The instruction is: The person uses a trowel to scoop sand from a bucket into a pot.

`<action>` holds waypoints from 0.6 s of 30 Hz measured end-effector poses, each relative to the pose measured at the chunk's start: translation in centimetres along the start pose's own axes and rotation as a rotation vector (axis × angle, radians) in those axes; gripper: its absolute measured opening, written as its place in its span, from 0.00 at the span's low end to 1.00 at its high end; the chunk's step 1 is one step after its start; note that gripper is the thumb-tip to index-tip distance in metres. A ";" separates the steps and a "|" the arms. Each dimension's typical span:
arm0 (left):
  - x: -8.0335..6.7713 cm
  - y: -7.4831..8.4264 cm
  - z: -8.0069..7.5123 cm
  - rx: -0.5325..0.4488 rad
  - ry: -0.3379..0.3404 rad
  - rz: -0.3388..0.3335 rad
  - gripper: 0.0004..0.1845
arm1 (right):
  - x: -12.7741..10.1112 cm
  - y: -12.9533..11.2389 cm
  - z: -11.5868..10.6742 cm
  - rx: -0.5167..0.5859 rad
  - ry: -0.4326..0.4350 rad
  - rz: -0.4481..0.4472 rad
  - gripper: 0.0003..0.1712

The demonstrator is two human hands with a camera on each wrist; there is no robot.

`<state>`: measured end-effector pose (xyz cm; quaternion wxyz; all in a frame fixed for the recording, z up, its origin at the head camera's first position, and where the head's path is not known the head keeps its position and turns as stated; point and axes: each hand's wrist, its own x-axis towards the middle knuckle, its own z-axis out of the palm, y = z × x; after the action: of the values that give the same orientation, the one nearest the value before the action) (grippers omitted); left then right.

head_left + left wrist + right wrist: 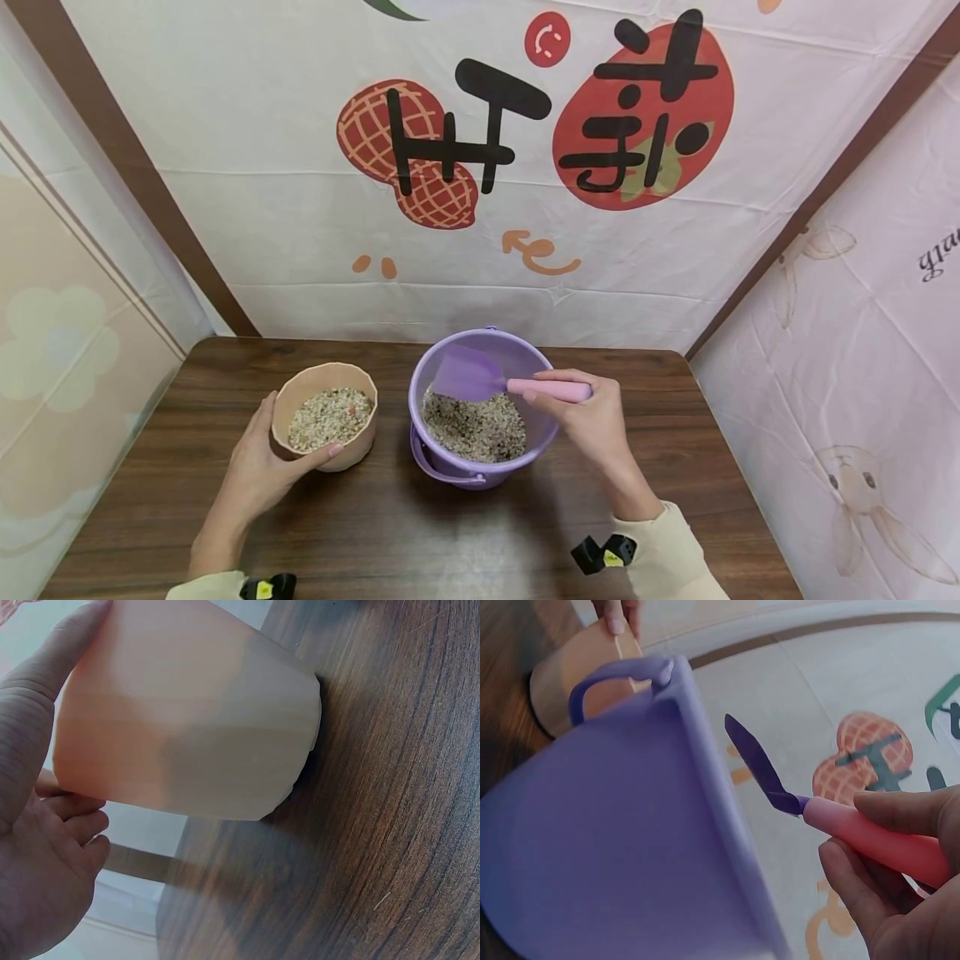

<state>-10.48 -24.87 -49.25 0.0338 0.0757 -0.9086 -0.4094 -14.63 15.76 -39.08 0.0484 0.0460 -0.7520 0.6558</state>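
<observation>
My left hand (pixel 255 479) holds the side of a peach-coloured pot (pixel 355 454), thumb along its front near the rim and fingers round the left side. Pale mixed gravel (pixel 330 419) lies inside it. In the left wrist view the wall of the pot (pixel 195 720) fills the upper left. My right hand (pixel 596 421) grips the pink handle of a toy shovel (pixel 471 377). Its purple blade is raised over a purple bucket (pixel 540 443), which contains darker gravel (pixel 476 432). The right wrist view shows the shovel (pixel 759 765) edge-on, beyond the rim of the bucket (pixel 630 840).
Both containers stand on a dark wooden table (pixel 420 550), with the bucket to the right of the pot. The bucket's handle (pixel 442 473) hangs down at its front. A white printed cloth (pixel 300 300) rises behind the table, and more printed cloth hangs at both sides.
</observation>
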 end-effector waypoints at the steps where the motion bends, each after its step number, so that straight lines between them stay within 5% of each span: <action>1: 0.0 0.0 0.0 0.000 -0.002 -0.001 0.72 | -0.1 0.2 -0.3 0.015 0.004 0.015 0.20; 18: 0.0 0.0 -0.1 0.011 0.012 0.031 0.71 | -0.9 2.6 -3.1 0.095 0.073 0.118 0.24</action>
<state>-10.51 -24.95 -49.17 0.0451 0.0641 -0.9117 -0.4033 -14.05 19.15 -41.36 0.0349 -0.0203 -0.7192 0.6936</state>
